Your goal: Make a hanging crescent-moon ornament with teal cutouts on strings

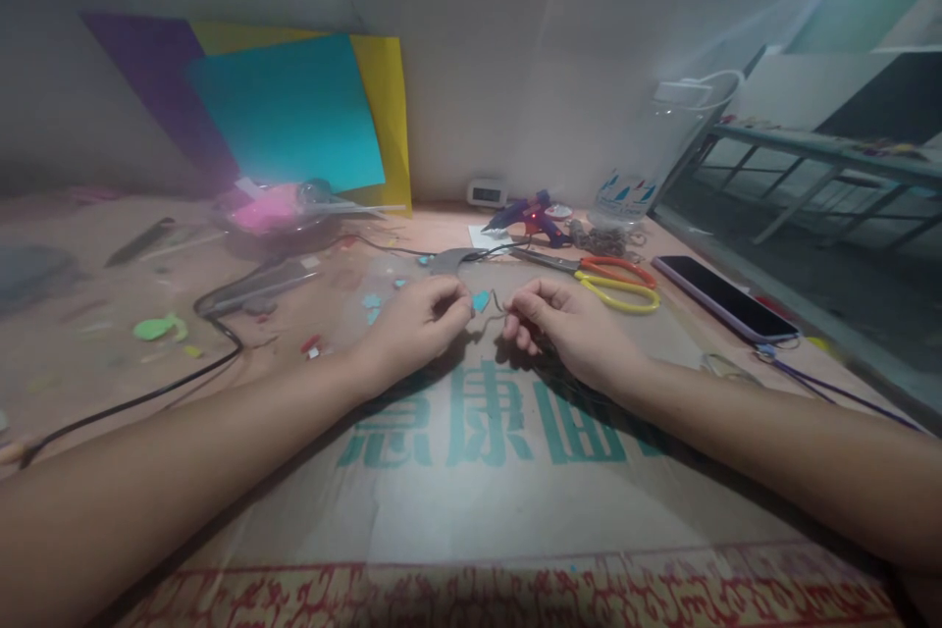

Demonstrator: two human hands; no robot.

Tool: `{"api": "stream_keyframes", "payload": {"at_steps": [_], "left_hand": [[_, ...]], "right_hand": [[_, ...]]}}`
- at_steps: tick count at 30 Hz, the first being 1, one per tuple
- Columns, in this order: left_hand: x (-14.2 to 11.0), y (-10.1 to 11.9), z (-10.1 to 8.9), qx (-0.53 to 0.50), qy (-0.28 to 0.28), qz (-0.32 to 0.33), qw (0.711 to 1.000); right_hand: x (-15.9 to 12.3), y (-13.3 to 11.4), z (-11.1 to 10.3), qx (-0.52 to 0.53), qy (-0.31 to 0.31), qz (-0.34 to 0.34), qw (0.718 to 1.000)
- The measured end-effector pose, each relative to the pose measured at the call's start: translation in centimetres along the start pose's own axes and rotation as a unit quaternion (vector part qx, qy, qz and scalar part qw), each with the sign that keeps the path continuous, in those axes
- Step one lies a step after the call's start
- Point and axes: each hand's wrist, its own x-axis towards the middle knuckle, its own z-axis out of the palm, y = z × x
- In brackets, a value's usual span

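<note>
My left hand (434, 314) is closed in a pinch over the cardboard mat, with a small blue paper piece (481, 301) at its fingertips. A short distance to the right, my right hand (555, 322) pinches a thin brown cord (496, 302). The cord bends through the gap between both hands, close to the blue piece. Whether it is joined to that piece is too small to tell. Small blue flower cutouts (371, 302) lie left of my left hand. Beyond my right hand lie scissors (616, 286) with orange and yellow handles.
A purple glue gun (531, 214) rests near the wall by a small digital clock (487, 192). A phone (725, 298) lies at right, below a clear plastic bottle (637, 157). A black cable (139, 402) crosses the left side. Coloured sheets (294, 113) lean on the wall.
</note>
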Motion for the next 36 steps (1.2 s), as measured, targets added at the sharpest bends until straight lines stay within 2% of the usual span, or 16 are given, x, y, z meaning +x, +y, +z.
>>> {"api": "stream_keyframes", "payload": {"at_steps": [7,15,23,26,30,32,34,36], "left_hand": [[0.1,-0.4,0.0,-0.019,0.001,-0.007,1.000],[0.2,-0.2,0.1,-0.018,0.003,-0.020,1.000],[0.1,-0.2,0.0,-0.013,0.000,-0.021,1.000],[0.1,-0.3,0.1,-0.018,-0.001,-0.020,1.000],[0.0,-0.5,0.1,-0.027,0.000,-0.009,1.000],[0.0,-0.6,0.1,-0.028,-0.001,-0.007,1.000],[0.0,-0.6,0.1,-0.028,-0.003,0.001,1.000],[-0.1,-0.5,0.1,-0.031,-0.006,0.012,0.999]], "right_hand": [[-0.3,0.0,0.0,0.014,-0.003,-0.010,1.000],[-0.5,-0.5,-0.3,-0.031,-0.013,-0.048,0.998],[-0.7,-2.1,-1.1,-0.009,0.012,-0.143,0.990],[-0.7,-2.2,-1.2,-0.018,0.017,-0.129,0.991],[-0.5,-2.4,-1.5,-0.091,-0.040,-0.076,0.992],[-0.4,-2.8,-1.9,-0.170,-0.073,-0.086,0.979],[-0.2,-3.2,-2.2,-0.222,-0.061,-0.119,0.966],[0.2,-3.1,-2.4,-0.203,-0.043,-0.133,0.969]]}}
